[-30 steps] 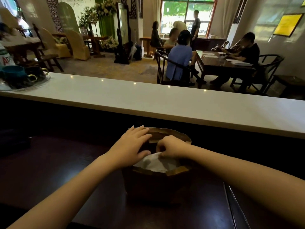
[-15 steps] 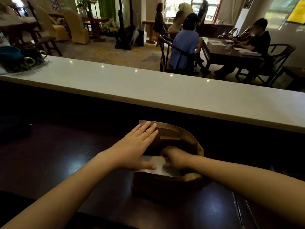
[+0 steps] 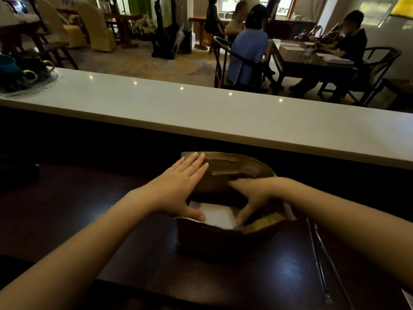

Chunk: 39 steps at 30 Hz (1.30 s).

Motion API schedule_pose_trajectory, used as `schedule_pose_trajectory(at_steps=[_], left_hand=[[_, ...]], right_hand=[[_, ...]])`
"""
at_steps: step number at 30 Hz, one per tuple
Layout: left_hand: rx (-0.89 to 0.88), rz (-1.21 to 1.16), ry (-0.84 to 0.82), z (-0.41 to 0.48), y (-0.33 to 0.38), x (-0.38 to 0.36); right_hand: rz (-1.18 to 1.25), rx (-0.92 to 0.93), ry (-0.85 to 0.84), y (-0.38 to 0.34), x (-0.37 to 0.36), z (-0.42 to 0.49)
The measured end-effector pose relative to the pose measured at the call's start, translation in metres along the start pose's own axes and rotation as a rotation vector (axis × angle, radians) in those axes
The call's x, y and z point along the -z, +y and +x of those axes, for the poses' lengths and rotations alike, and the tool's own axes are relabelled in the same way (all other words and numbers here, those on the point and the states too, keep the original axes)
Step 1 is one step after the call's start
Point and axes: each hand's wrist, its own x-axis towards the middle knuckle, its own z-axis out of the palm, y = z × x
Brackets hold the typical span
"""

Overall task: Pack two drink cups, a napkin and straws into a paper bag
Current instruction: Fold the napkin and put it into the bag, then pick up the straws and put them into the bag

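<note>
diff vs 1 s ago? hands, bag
Left hand flattened and slid forward along the paper bag rim; right hand went from a closed grip on the far edge to spread across the opening. Unchanged: bag upright on the dark counter, white napkin inside.

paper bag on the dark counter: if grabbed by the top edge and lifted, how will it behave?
Likely floppy: the paper bag's rim is creased and bends under the left hand and right hand. Probably tears if yanked. The weight is unclear: only something white shows inside.
</note>
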Motion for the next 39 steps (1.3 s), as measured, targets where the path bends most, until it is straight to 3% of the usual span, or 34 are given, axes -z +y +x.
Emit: schedule_pose_trajectory(at_steps=[10, 12, 16, 18, 21, 24, 29, 32, 39], left_hand=[[0.15, -0.094, 0.03, 0.023, 0.043, 0.024], [0.159, -0.204, 0.171, 0.028, 0.069, 0.033], [0.065, -0.453, 0.652, 0.046, 0.134, 0.038], [-0.012, -0.534, 0.706, 0.064, 0.169, 0.029], [-0.008, -0.628, 0.493, 0.105, 0.217, -0.012], [0.165, -0.751, 0.188, 0.142, 0.251, -0.068], [0.376, -0.764, -0.096, 0.179, 0.282, -0.141], [0.475, -0.744, -0.178, 0.194, 0.294, -0.164], [0.675, -0.827, -0.168, 0.224, 0.312, -0.183]], right_hand=[[0.256, 0.13, 0.276, 0.047, 0.032, -0.086], [0.33, 0.147, 0.396, 0.062, 0.026, -0.104], [0.499, 0.062, 0.551, 0.108, -0.007, -0.135], [0.526, -0.057, 0.569, 0.137, -0.039, -0.136], [0.508, -0.282, 0.538, 0.174, -0.102, -0.123], [0.512, -0.493, 0.426, 0.193, -0.168, -0.108], [0.544, -0.665, 0.334, 0.181, -0.244, -0.087], [0.541, -0.711, 0.424, 0.164, -0.264, -0.079], [0.59, -0.651, 0.536, 0.149, -0.279, -0.067]])
